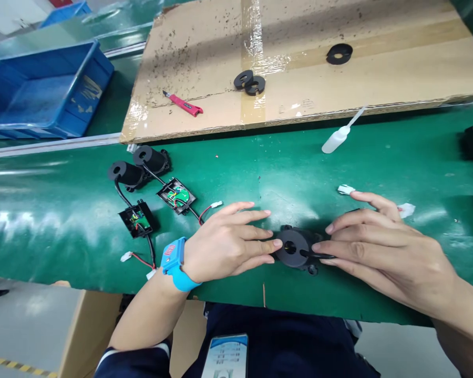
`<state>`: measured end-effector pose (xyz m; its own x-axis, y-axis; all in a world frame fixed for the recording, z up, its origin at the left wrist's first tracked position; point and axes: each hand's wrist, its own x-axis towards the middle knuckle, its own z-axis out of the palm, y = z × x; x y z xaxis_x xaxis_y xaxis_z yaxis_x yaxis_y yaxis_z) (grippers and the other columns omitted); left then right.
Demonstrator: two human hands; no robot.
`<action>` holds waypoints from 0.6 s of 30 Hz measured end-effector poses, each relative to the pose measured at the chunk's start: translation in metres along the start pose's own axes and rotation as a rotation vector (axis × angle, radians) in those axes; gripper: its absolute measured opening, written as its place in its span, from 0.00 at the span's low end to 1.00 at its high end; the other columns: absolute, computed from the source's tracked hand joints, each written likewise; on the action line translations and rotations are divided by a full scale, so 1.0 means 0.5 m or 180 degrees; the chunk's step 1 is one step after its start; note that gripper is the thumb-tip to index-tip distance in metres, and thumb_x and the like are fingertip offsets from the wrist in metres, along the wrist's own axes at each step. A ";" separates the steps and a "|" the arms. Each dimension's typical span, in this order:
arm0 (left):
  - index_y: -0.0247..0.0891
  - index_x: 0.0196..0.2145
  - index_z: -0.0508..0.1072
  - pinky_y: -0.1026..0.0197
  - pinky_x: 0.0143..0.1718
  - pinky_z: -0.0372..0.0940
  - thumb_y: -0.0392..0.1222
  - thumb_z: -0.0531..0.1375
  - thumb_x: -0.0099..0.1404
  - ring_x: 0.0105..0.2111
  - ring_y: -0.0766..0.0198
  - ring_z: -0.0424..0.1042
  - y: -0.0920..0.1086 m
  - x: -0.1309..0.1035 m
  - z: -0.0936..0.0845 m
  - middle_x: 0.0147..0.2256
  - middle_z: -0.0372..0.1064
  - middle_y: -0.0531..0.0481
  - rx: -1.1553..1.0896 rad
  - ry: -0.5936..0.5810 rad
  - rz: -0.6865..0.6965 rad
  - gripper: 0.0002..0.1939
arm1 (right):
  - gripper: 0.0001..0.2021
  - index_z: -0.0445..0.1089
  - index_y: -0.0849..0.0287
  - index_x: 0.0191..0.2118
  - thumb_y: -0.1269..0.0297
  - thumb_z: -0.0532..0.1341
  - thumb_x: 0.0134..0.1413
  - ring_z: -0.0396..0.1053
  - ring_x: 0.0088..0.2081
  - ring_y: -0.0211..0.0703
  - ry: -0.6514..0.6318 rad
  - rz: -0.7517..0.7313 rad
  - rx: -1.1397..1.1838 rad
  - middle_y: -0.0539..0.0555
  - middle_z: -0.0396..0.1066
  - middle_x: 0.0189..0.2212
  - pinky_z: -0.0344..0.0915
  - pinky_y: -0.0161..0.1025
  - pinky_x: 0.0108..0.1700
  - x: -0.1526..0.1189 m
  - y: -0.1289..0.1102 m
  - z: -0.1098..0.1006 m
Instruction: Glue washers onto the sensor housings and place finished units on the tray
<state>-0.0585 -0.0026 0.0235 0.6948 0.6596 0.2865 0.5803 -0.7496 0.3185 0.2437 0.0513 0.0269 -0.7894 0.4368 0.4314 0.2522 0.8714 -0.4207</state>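
A black round motor housing [292, 247] with a hole in its top stands on the green bench in front of me. My left hand [230, 241], in a blue wrist strap [176, 262], has its fingers stretched out, with fingertips touching the housing's left edge. My right hand [390, 247] is on the other side, its thumb and fingers pinching the black cable [319, 255] that comes out of the housing's top. A white connector [346, 189] lies just beyond the right fingers. Part of the housing and cable is hidden behind that hand.
Two similar housings [152, 159] with opened circuit boxes [177, 196] sit at left. Behind, a cardboard sheet [205, 42] carries black foam rings [339, 54] and a red utility knife [185, 105]. A white squeeze bottle [336, 140] and a blue bin [74, 100] are also there.
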 end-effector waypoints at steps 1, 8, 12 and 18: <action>0.43 0.51 0.80 0.49 0.67 0.63 0.47 0.62 0.75 0.59 0.54 0.75 -0.001 -0.001 0.003 0.47 0.83 0.53 -0.0035 -0.0049 -0.0005 0.12 | 0.06 0.76 0.52 0.48 0.67 0.61 0.73 0.78 0.39 0.45 0.0027 0.0012 0.0004 0.47 0.78 0.32 0.60 0.55 0.65 0.001 -0.001 0.000; 0.40 0.51 0.80 0.53 0.68 0.61 0.52 0.62 0.74 0.57 0.57 0.77 -0.006 0.004 0.031 0.48 0.83 0.51 -0.0368 0.0080 0.0120 0.16 | 0.06 0.76 0.51 0.49 0.69 0.63 0.71 0.79 0.38 0.47 0.0026 0.0026 0.0055 0.46 0.79 0.32 0.60 0.58 0.65 -0.003 -0.002 -0.002; 0.40 0.50 0.81 0.54 0.68 0.62 0.52 0.63 0.73 0.56 0.59 0.78 -0.004 0.005 0.032 0.48 0.82 0.51 -0.0380 0.0133 0.0110 0.16 | 0.06 0.76 0.53 0.48 0.69 0.63 0.71 0.78 0.39 0.46 0.0049 0.0018 0.0069 0.47 0.79 0.32 0.58 0.56 0.66 -0.005 0.001 -0.003; 0.41 0.49 0.81 0.56 0.68 0.61 0.54 0.62 0.74 0.56 0.60 0.78 -0.001 0.005 0.032 0.49 0.82 0.52 -0.0457 0.0119 0.0073 0.16 | 0.05 0.78 0.56 0.47 0.69 0.65 0.70 0.78 0.38 0.44 0.0111 -0.0059 0.0256 0.48 0.80 0.32 0.55 0.49 0.69 -0.002 0.007 -0.003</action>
<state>-0.0501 -0.0013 0.0097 0.6895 0.6459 0.3278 0.4957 -0.7507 0.4367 0.2461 0.0542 0.0260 -0.7732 0.4295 0.4666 0.1908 0.8592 -0.4746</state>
